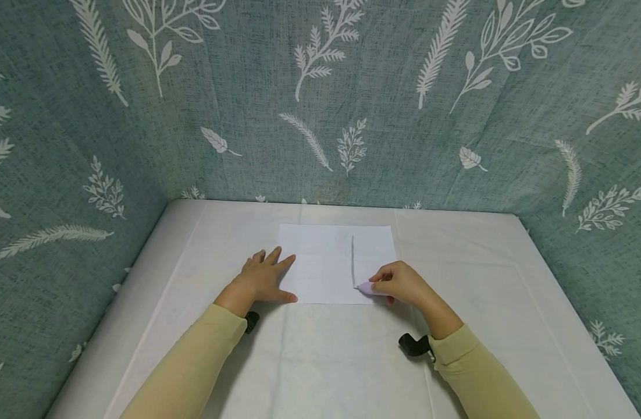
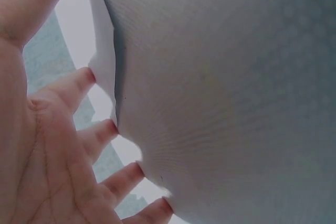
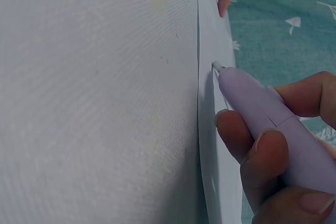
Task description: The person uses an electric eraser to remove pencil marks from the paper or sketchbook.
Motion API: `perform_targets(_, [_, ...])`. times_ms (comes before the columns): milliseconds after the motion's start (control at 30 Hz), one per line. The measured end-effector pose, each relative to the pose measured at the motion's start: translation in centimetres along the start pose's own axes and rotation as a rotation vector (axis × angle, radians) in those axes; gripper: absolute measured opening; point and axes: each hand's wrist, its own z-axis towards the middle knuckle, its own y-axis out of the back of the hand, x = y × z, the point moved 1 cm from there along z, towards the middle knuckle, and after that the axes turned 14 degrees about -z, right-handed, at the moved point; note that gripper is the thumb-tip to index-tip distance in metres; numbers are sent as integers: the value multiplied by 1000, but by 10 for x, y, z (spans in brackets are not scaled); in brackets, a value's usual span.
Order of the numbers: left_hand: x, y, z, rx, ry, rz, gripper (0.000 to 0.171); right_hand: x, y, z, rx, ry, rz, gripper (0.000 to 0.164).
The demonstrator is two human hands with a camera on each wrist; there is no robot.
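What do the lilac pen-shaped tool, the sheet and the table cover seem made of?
Lilac pen-shaped tool: probably satin plastic; smooth, evenly colored, with a thin seam.
White sheet: likely matte paper; thin, its edge bowed in the left wrist view.
Table cover: faintly creased, low sheen; cloth or soft vinyl, can't tell which.

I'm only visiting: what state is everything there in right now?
Cloth: spread out, lightly creased
Paper: lying on the cloth, one edge slightly raised
Line: dark; drawn or cut, I can't tell
Pen: slanted, tip at the line's near end
Left hand: fingers spread, at the paper's left edge
Right hand: pinching the pen
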Motion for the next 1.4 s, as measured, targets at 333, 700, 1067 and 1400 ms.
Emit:
perform_targets(333, [-2, 2, -1, 0, 1, 0, 104, 0, 1, 1, -15, -31, 3, 14])
perform_targets(700, [-1, 0, 0, 3, 7, 3, 105, -2, 1, 2, -42, -22, -1, 17])
perform_targets(1067, [0, 1, 0, 2, 4, 0, 105, 0, 1, 1, -4, -10, -11, 15])
perform_targets(1400, [-2, 2, -1, 3, 4, -7, 105, 1, 1, 3, -43, -31, -19, 18])
